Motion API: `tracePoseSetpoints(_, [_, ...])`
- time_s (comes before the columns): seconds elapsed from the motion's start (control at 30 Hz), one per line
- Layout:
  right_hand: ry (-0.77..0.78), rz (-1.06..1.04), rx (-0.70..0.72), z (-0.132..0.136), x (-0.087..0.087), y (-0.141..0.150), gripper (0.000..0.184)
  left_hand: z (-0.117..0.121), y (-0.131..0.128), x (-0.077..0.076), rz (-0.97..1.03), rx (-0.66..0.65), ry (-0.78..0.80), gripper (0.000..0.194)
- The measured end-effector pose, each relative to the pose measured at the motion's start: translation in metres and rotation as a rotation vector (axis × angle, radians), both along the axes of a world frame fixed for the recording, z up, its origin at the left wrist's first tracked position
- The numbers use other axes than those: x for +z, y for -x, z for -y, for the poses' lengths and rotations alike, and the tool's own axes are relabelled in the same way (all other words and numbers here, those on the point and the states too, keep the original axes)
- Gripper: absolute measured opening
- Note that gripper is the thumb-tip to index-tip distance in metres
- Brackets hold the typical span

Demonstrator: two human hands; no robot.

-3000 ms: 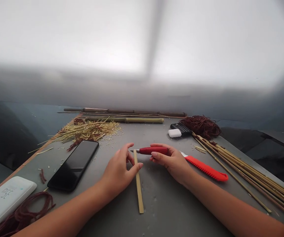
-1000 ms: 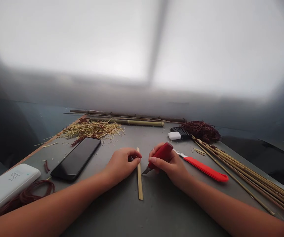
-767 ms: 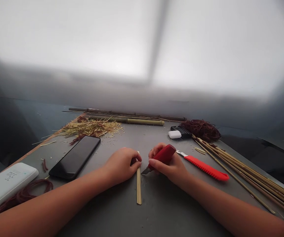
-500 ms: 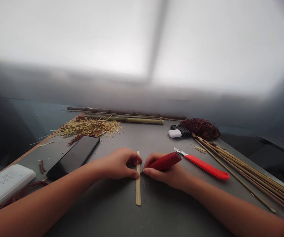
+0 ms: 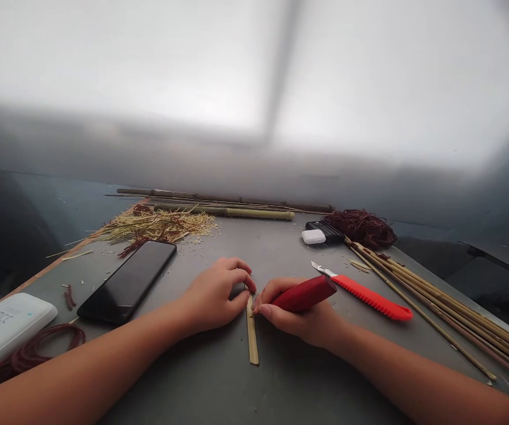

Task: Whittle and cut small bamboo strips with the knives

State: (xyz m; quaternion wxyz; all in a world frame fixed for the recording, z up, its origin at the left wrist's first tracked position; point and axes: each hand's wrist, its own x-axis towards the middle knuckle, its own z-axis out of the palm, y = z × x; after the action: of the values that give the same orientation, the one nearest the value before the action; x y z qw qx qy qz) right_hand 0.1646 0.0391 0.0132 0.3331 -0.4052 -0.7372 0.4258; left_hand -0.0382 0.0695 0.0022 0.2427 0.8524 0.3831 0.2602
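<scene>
Grey counter [image 5: 263,378]: phone [image 5: 128,282], white power bank [image 5: 10,330], and loose cord [image 5: 37,357] on left; shavings [image 5: 161,227] far left; orange-handled knife [image 5: 371,297] and thin bamboo sticks [image 5: 440,301] on right.

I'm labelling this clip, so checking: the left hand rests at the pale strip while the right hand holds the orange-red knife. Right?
Not quite: the head view shows the right hand holding the dark red knife; the rest stands.
</scene>
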Motion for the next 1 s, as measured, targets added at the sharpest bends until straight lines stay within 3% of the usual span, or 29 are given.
tracePoseSetpoints(0.4, [0.030, -0.006, 0.125, -0.005, -0.010, -0.006, 0.020, 0.003, 0.001, -0.001, -0.037, -0.035, -0.088, 0.012])
tracePoseSetpoints(0.77, [0.063, 0.010, 0.192, -0.008, 0.002, -0.005, 0.009, 0.002, 0.001, -0.001, -0.047, -0.055, -0.098, 0.014])
tracePoseSetpoints(1.0, [-0.018, 0.059, 0.213, -0.004, 0.003, -0.003, 0.007, 0.000, 0.002, -0.003, -0.051, -0.100, -0.093, 0.019])
